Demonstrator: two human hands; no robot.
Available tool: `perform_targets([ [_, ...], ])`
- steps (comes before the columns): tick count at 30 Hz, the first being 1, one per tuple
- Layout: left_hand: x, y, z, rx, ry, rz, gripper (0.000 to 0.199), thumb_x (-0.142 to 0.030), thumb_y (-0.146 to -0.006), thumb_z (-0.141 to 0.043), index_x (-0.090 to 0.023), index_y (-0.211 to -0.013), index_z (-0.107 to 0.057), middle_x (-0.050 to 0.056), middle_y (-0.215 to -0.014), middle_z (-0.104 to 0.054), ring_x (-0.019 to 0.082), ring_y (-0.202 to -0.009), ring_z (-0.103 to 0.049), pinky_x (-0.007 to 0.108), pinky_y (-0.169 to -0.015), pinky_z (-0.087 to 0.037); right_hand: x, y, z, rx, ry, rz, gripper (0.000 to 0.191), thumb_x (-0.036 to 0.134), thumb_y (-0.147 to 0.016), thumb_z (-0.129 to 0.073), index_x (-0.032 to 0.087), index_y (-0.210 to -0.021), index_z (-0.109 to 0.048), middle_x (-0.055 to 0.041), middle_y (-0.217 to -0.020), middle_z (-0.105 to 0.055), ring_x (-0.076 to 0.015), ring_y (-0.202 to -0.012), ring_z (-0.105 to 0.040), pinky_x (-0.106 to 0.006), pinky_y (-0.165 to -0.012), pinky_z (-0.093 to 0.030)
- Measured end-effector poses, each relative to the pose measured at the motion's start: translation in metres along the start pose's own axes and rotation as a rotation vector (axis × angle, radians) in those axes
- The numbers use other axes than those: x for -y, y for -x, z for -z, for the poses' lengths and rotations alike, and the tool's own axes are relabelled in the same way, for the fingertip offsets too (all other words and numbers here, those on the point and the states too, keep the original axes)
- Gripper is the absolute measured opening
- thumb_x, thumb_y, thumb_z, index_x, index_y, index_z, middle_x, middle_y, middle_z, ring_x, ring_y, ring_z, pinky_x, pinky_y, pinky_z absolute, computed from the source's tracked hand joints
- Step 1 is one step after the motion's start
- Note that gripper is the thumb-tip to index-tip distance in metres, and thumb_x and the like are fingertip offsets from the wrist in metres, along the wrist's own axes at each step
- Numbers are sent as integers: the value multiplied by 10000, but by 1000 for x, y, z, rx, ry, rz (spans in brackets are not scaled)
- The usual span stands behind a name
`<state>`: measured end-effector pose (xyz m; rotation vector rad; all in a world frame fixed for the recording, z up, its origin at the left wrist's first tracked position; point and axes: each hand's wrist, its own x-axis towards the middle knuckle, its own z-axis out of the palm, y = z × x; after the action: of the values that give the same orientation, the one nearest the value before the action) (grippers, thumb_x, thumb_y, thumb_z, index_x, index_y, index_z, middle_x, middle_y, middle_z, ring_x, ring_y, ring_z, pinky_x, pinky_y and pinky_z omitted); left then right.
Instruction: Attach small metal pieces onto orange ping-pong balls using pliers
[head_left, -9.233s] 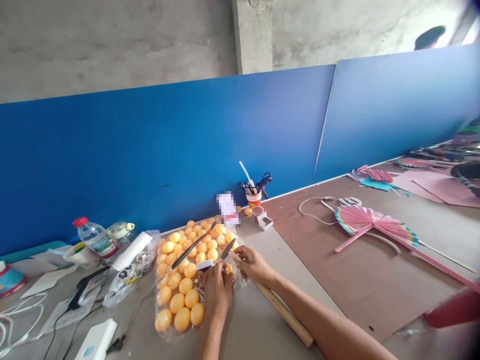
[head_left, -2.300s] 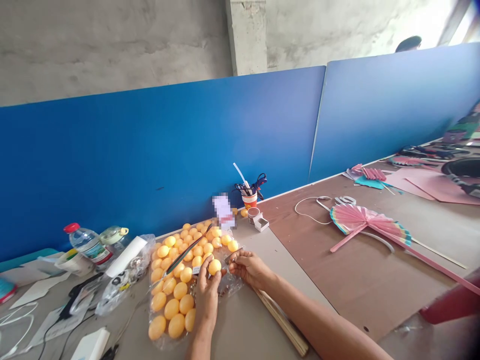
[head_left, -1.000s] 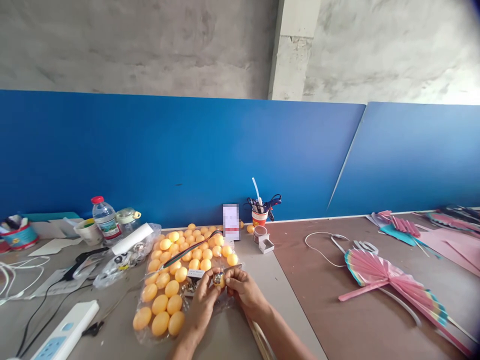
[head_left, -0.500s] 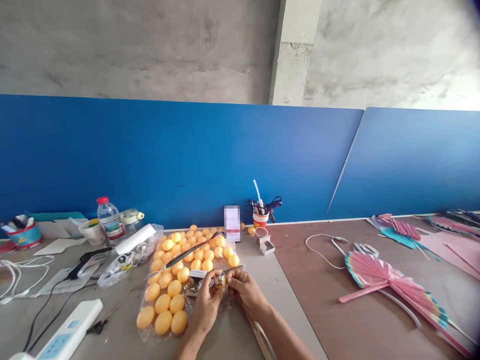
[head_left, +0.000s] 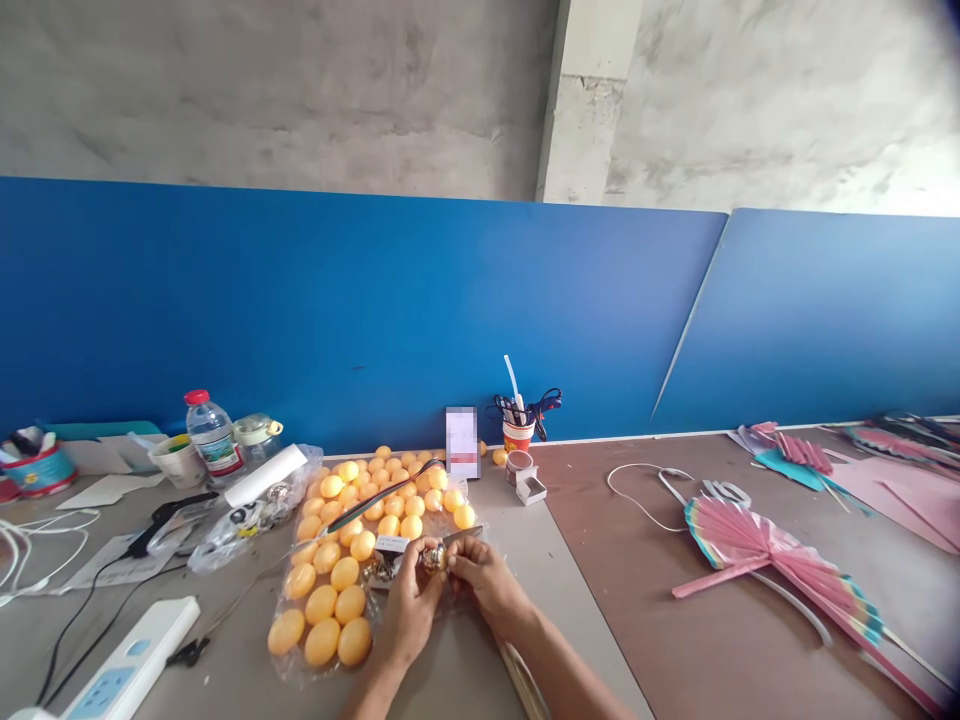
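Observation:
A small, shiny, round gold-and-silver metallic piece (head_left: 433,558) is pinched in the fingers of my left hand (head_left: 409,612). At its right side, the thumb and fingertips of my right hand (head_left: 486,578) are pressed together against it; whether they hold a separate small part, I cannot make out. A pointed grey strip (head_left: 466,533) shows just behind my right fingers. Left of my hands, small metal pieces (head_left: 381,568) lie by a white label (head_left: 394,544). Under and beyond them spreads a clear plastic bag of orange balls (head_left: 322,603), with a long dark tool (head_left: 382,495) across it.
A phone-like panel (head_left: 462,440) and a paper cup of tools (head_left: 519,435) stand by the blue partition (head_left: 360,310). A power strip (head_left: 135,660), cables and a water bottle (head_left: 215,440) are on the left. A pink folded-paper piece (head_left: 780,560) lies right.
The view has shifted slightly. Both hands stay together around the metallic piece, which appears turned a little, with my right fingertips closer against its side.

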<state>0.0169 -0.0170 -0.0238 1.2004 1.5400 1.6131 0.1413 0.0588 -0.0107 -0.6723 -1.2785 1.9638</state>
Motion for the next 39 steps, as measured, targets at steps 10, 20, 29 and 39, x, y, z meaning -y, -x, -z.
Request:
perform_targets([
  [10,2,1,-2,-43,-134,-87,328,-378,-814,-630,-221,-1100,-657,131,-1195,-716,291,-1164,-654,471,-1054,-485,1,1,1,9,-13,-35,343,419,-624,-840,185,-663,-592,40,-599,-571,-85,-506,-437,-255,-566,-304],
  [20,7,0,-2,-62,-219,-183,290,-319,-808,-609,-231,-1077,-672,128,-1199,-717,297,-1186,-649,456,-1055,-494,6,5,0,6,-20,-63,320,392,-626,-826,183,-658,-585,41,-572,-579,-85,-480,-469,-253,-549,-320],
  [29,8,-1,-2,-56,-254,-237,268,-255,-813,-578,-223,-1064,-666,141,-1180,-722,305,-1176,-653,469,-1058,-490,-2,2,1,-24,-72,-99,394,432,-574,-875,191,-656,-573,36,-573,-568,-95,-474,-467,-266,-532,-351],
  [39,10,2,-4,-101,-263,-246,287,-272,-831,-576,-209,-1098,-662,168,-1184,-726,326,-1169,-665,484,-1042,-510,-5,1,-1,-7,-142,-95,434,461,-552,-902,205,-622,-559,19,-555,-579,-114,-483,-465,-288,-540,-355],
])
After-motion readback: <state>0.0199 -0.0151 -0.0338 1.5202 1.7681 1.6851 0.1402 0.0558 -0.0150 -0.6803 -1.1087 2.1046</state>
